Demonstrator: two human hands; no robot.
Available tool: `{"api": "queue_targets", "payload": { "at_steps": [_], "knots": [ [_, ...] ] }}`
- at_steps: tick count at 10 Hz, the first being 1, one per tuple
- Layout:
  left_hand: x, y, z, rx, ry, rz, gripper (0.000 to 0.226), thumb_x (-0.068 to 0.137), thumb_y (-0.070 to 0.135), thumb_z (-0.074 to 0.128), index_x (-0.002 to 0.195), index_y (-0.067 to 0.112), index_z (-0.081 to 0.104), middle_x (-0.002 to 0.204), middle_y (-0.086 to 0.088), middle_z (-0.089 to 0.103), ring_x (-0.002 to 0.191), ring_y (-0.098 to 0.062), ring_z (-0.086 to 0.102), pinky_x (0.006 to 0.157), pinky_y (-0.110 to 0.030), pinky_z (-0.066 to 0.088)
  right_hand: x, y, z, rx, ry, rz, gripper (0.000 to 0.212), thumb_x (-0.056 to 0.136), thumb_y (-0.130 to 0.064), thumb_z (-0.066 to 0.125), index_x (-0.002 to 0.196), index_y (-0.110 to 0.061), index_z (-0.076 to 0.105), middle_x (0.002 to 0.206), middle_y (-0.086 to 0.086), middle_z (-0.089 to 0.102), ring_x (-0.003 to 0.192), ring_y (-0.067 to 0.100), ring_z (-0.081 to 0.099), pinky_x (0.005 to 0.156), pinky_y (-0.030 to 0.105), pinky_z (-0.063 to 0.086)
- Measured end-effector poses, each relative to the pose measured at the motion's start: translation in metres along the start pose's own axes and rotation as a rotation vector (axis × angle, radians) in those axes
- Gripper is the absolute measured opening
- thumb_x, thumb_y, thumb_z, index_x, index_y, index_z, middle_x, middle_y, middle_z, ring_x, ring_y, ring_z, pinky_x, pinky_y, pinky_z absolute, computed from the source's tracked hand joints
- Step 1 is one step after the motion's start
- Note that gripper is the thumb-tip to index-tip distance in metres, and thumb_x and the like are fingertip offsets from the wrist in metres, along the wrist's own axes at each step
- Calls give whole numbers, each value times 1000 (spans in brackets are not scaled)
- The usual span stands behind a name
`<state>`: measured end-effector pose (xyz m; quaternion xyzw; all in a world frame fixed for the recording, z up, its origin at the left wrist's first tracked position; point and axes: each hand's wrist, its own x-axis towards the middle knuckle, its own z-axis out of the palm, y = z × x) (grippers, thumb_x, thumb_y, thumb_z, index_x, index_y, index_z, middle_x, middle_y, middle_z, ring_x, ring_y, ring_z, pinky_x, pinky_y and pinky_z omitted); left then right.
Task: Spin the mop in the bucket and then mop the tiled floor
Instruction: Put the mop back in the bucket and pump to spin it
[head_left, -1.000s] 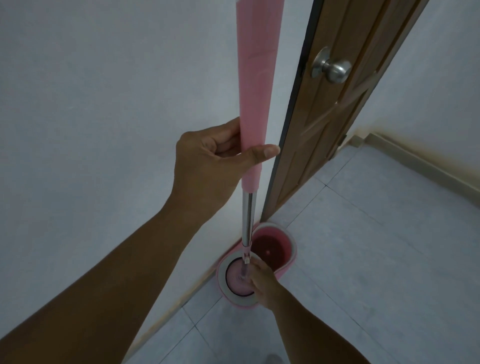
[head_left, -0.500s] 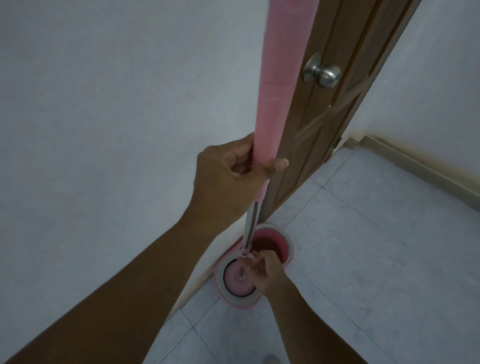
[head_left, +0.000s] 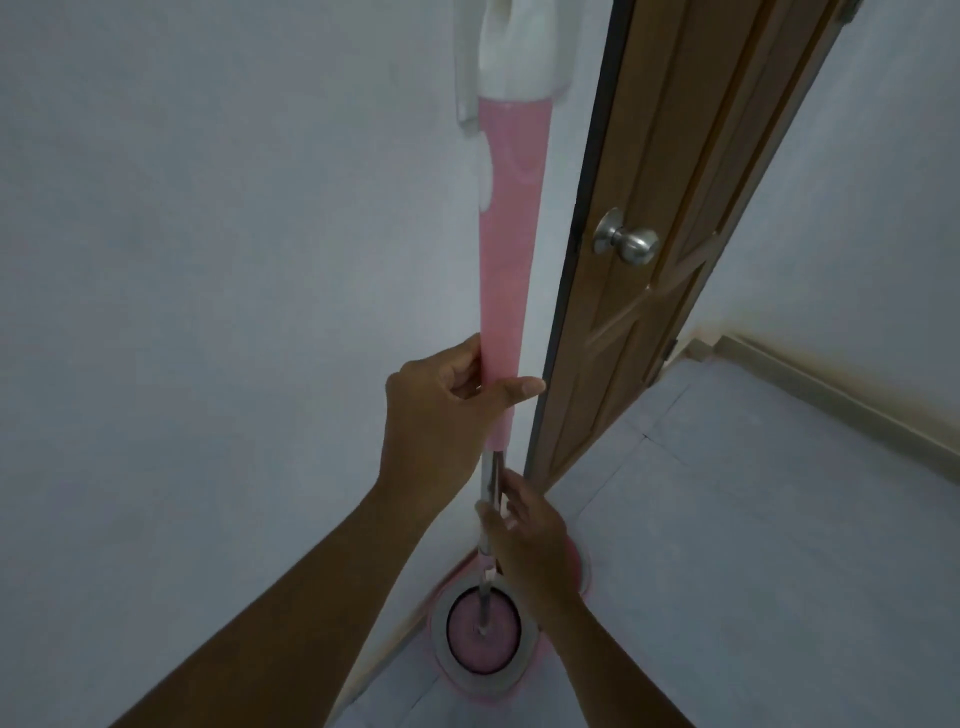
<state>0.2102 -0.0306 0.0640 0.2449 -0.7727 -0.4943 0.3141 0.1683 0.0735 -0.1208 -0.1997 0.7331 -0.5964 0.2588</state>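
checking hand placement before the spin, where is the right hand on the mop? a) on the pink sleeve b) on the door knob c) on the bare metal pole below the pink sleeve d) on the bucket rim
c: the right hand closes on the metal pole just under the pink sleeve, which the left hand holds, above the bucket.

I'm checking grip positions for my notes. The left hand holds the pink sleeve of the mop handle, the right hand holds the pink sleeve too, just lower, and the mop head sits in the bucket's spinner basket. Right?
Not quite. In the head view the right hand grips the bare metal pole below the pink sleeve, not the sleeve. The left hand does hold the sleeve, and the mop head sits in the bucket's spinner basket.
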Motion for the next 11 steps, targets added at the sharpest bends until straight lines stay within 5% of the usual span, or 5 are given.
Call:
{"api": "queue_targets", "payload": {
  "at_steps": [2, 7, 8, 9, 11],
  "knots": [
    [17, -7, -10, 148, -39, 23, 44, 82, 39, 68, 117, 12, 68, 107, 10, 69, 90, -16, 72, 85, -14, 51, 26, -33, -5, -201, 3, -172, 7, 90, -18, 69, 93, -13, 73, 63, -9, 65, 56, 1, 57, 58, 11, 43],
    [48, -6, -13, 404, -91, -73, 35, 96, 37, 57, 104, 5, 66, 104, -8, 71, 81, -18, 64, 89, -36, 58, 63, -44, 0, -365, -77, -158, 39, 90, -21, 68, 58, -34, 50, 44, -21, 51, 41, -3, 44, 50, 8, 35],
    [39, -7, -18, 443, -192, -172, 44, 94, 45, 58, 114, 7, 68, 110, -4, 72, 84, -18, 67, 87, -30, 54, 62, -46, -3, -262, -110, -20, 12, 86, -19, 71, 76, -24, 67, 66, -11, 63, 61, 2, 56, 64, 18, 45],
    [27, -4, -29, 449, -279, -215, 39, 96, 40, 57, 109, 7, 72, 98, -4, 74, 72, -14, 64, 75, -18, 52, 50, -55, -13, -127, -171, 161, 53, 83, -15, 76, 133, -20, 59, 125, 0, 65, 114, 13, 61, 98, 30, 51],
    [5, 15, -45, 607, -535, -162, 32, 100, 26, 52, 104, 3, 74, 97, -10, 73, 82, -18, 67, 66, -15, 44, 15, -99, -40, -122, -125, 125, 63, 89, -15, 72, 145, -16, 44, 146, 8, 50, 133, 21, 49, 103, 29, 47]
  ]
}}
